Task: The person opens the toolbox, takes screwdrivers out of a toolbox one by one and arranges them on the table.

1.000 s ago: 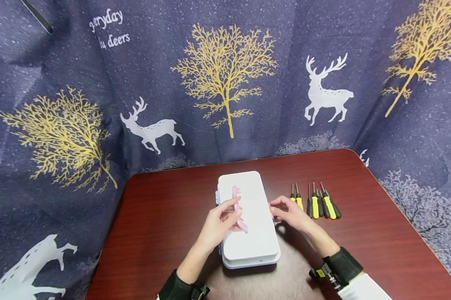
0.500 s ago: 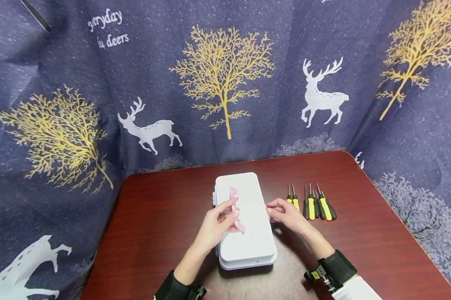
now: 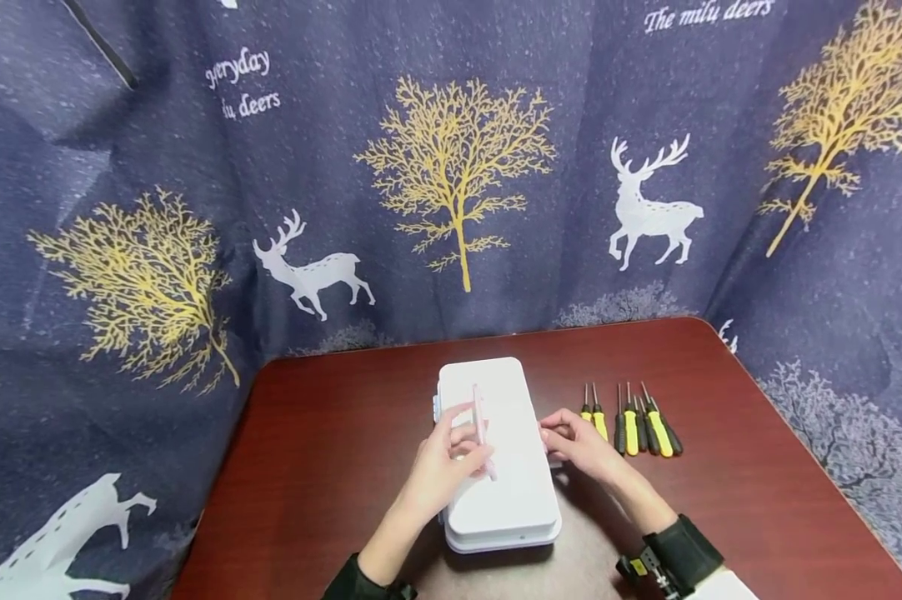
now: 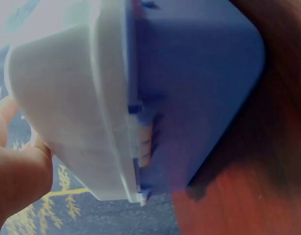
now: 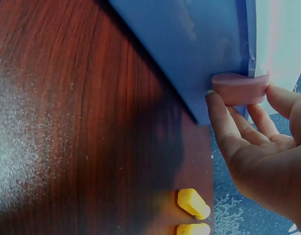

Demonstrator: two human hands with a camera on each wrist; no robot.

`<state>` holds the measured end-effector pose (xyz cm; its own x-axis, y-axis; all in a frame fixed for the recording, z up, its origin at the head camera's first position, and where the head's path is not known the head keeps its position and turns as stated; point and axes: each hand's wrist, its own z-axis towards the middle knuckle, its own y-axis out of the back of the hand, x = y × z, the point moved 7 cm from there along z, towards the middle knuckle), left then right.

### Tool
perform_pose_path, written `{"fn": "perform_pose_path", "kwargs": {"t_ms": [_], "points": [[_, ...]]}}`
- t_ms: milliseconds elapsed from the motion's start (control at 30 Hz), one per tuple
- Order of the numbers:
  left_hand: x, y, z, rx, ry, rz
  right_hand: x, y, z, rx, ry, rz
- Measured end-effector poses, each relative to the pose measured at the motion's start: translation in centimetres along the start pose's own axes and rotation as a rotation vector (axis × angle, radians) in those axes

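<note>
A white-lidded plastic box (image 3: 507, 492) with a blue lower part (image 4: 204, 73) lies lengthwise on the table. My left hand (image 3: 447, 458) holds the pink carry handle (image 3: 478, 410) on top of the lid, fingers and thumb on either side of it. The handle stands raised and looks thin from above. At the box's right side my right hand (image 3: 580, 443) pinches a pink latch (image 5: 238, 89) between thumb and fingers, where lid and base meet. Along the opposite side runs a hinge (image 4: 145, 139). Lid and base lie together, and the contents are hidden.
Several screwdrivers (image 3: 632, 433) with black and yellow handles lie to the right of the box, close to my right hand. The red-brown wooden table (image 3: 323, 450) ends at a curtain (image 3: 421, 308) printed with deer and trees.
The pink handle has turned from leaning to upright under my left fingers. My right hand stays at the latch. The head view has shifted slightly.
</note>
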<state>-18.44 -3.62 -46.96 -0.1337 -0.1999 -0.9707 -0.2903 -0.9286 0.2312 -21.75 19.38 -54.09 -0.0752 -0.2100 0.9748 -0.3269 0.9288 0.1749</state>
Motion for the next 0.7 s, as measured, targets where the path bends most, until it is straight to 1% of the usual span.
{"fn": "perform_pose_path", "kwargs": {"t_ms": [33,100,167,233,300,333,367,433,467,533,600,700], "points": [[-0.2,-0.1,-0.1,-0.003,-0.022,0.068,-0.1,0.0,-0.1,0.000,0.000,-0.005],[-0.7,-0.6,-0.3,0.010,-0.089,0.215,-0.1,-0.2,-0.2,0.002,0.004,0.004],[-1.4,-1.5,-0.5,0.040,-0.194,0.418,-0.1,-0.3,-0.3,0.003,0.013,0.012],[-2.0,-2.6,-0.9,0.085,-0.315,0.632,-0.1,-0.4,-0.3,0.008,0.021,0.027],[-2.4,-3.7,-1.3,0.124,-0.442,0.821,-0.1,-0.5,-0.2,0.014,0.031,0.041],[-2.6,-4.1,-1.6,0.136,-0.493,0.893,-0.1,-0.5,-0.2,0.016,0.034,0.042],[-2.8,-4.4,-1.8,0.148,-0.528,0.942,0.0,-0.5,-0.1,0.019,0.036,0.040],[-2.9,-4.6,-2.0,0.171,-0.565,0.994,0.1,-0.4,0.1,0.024,0.037,0.020],[-3.0,-4.7,-2.1,0.180,-0.571,1.008,0.3,-0.3,0.2,0.024,0.041,-0.004],[-3.1,-4.5,-2.2,0.201,-0.562,0.999,0.7,-0.1,0.4,0.026,0.050,-0.068],[-3.1,-4.3,-2.5,0.234,-0.547,0.963,1.2,0.4,0.7,0.018,0.055,-0.143],[-3.2,-3.6,-3.1,0.266,-0.554,0.825,2.0,1.3,1.2,-0.016,0.064,-0.230]]}}
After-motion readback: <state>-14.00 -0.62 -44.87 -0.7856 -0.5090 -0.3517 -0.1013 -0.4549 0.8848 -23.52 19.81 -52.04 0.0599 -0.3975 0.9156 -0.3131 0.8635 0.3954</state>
